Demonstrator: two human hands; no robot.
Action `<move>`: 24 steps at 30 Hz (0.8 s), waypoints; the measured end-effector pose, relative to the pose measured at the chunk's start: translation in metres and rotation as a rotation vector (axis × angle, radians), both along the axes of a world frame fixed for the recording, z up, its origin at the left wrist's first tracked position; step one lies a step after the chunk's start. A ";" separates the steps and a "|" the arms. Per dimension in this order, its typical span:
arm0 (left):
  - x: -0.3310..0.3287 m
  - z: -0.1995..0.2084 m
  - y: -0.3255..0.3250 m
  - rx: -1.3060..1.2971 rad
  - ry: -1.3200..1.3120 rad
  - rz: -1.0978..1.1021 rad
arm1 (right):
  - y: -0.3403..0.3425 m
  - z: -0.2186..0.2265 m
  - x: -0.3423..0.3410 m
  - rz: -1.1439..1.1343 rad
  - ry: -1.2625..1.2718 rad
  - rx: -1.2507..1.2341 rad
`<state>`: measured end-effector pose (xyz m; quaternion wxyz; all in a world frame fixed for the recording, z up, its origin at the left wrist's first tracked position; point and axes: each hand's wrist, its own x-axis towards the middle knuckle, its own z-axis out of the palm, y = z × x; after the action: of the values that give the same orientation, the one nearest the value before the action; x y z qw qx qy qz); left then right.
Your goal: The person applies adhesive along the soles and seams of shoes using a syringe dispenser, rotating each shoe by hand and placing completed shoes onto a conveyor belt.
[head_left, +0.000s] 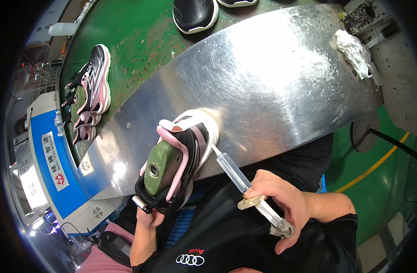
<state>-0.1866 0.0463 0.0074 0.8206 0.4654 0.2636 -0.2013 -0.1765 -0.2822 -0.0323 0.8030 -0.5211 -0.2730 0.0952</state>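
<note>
A black, pink and white sneaker [200, 144] with a green shoe last [159, 169] inside it is held over the near side of the metal plate. My left hand [149, 219] is closed at the sneaker's lower end, its fingers partly hidden beneath it. Beside that hand is a small white-and-black piece [140, 203], too small to name. A clear syringe [234, 173] is gripped in my right hand [281, 200]; its thin tip meets the edge of the white sole, or comes very close. The syringe's flange and plunger end look crusted with dried residue.
The shiny metal plate [263, 91] crosses the view. Behind it, a green worktop [131, 54] carries several sneakers [94, 84] at left and a black shoe [194, 16] at the top. A blue-and-white machine [51, 154] stands left. Crumpled white cloth [354, 52] lies at right.
</note>
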 end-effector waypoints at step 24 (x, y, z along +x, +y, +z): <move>-0.017 -0.028 -0.063 -0.677 0.137 -0.294 | -0.031 0.096 -0.023 0.315 0.437 -0.140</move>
<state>-0.2041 -0.0165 -0.0206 0.8709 0.1859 0.1667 -0.4233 -0.1996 -0.3130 0.0637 0.7803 -0.4933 -0.1637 0.3477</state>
